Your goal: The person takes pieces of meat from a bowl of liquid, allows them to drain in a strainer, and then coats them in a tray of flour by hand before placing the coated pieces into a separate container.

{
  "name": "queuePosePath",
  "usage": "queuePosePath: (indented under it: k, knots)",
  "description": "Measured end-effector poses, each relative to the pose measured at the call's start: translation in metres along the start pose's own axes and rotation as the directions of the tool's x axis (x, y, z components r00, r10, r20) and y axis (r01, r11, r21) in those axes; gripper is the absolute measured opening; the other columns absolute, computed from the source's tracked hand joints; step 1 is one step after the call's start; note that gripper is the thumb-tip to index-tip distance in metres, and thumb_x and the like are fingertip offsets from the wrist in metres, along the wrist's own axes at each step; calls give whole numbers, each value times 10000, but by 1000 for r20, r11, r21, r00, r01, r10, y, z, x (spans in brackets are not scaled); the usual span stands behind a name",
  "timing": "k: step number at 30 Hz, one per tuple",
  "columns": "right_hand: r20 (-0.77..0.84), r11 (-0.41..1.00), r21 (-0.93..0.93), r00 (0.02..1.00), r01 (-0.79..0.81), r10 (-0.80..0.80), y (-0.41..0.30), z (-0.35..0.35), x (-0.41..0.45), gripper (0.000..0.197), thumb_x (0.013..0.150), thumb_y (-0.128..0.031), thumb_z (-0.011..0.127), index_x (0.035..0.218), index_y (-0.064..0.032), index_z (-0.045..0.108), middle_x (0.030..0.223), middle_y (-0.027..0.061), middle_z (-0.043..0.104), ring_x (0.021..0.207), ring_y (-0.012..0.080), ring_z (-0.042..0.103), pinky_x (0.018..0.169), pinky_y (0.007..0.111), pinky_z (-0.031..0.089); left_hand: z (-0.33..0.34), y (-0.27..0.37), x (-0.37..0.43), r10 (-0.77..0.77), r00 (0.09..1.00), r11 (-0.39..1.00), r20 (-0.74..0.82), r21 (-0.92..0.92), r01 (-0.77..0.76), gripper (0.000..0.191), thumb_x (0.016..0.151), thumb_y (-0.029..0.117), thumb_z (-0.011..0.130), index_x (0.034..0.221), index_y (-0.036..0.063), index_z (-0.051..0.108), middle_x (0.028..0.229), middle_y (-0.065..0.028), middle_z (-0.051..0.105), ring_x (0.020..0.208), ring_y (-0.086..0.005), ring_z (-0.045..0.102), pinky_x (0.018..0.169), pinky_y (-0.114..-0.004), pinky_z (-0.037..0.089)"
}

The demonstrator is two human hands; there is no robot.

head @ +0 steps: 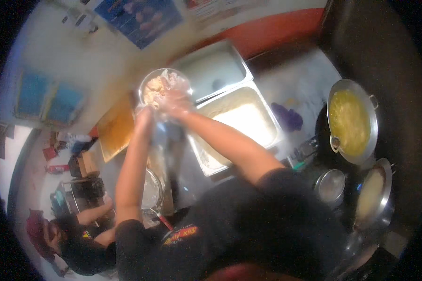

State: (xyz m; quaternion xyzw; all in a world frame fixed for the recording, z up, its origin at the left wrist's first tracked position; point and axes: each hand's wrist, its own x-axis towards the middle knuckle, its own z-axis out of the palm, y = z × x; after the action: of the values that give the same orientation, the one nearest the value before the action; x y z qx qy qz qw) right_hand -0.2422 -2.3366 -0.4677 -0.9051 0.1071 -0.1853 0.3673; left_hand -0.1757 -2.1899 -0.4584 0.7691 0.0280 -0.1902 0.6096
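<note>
A round bowl [189, 81] with a shiny rim holds pale, lumpy, coated food [154, 87]. Both my hands are at the bowl in what look like clear plastic gloves. My right hand [176, 102] reaches over the near right rim, its fingers among or against the food. At the near left rim is my left hand [145, 113], its fingers blurred and partly hidden. Whether either hand grips anything cannot be made out. Right of the bowl, a steel pan of white powder [246, 123] lies under my right forearm. Beyond it stands a second deep steel pan [211, 70].
An orange-brown tray [116, 130] lies left. A round sieve or pan [151, 189] is beside my left forearm. A purple cloth-like item [287, 117] lies on the steel table. Far right are a wok of yellow liquid [350, 123] and another wok [371, 196]. A co-worker [81, 246] is at lower left.
</note>
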Motion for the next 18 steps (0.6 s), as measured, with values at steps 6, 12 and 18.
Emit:
queuePosePath:
  k: [6,12,18]
  knots:
    - [-220,995,86,973,-51,69,21,3,38,716,839,-437,544,1418,-99,293,1441,242,279,1346,376,244,1107,473,162,32,28,45,207,978,969,24,135,-209,339,795,34,455,1117,-39,528,924,-185,615,723,-291,633,609,-399,546]
    - [-345,971,200,918,-129,193,50,18,70,768,840,-456,526,1431,-61,234,1463,229,236,1355,370,227,1116,472,142,82,74,26,401,914,608,-61,764,-216,275,765,50,495,993,-80,578,867,-212,627,771,-285,634,587,-366,498]
    - [-351,980,172,924,-97,153,47,31,72,782,853,-471,488,1444,-56,188,1477,212,216,1361,358,217,1121,470,128,47,46,80,495,866,633,72,653,-416,248,755,37,513,968,-88,526,809,-214,614,629,-262,625,451,-384,517]
